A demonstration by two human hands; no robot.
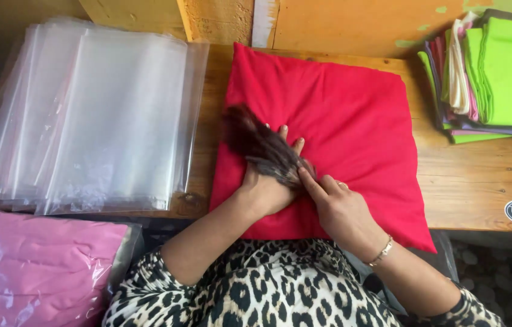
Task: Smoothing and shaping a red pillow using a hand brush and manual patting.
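Your left hand [266, 181] rests flat, fingers extended, on the lower left part of the square red fabric cushion [341, 121], which lies on the wooden table [480, 181] directly in front of you. A dark brown blurred strip, apparently a scarf or cloth end [259, 145], lies across the back of that hand; its material cannot be confirmed from this view. Your right hand [338, 206] sits just beside the left, touching it, with the index finger extended and pressed against the dark strip and the remaining fingers curled loosely; it grips nothing that can be seen. A gold bracelet [382, 251] circles your right wrist. To the left of the cushion lies a stack of clear plastic bags [92, 115], with a bagged pink fabric item [32, 260] nearer you. A pile of folded green and pastel cloths [492, 72] sits at the table's far right corner.
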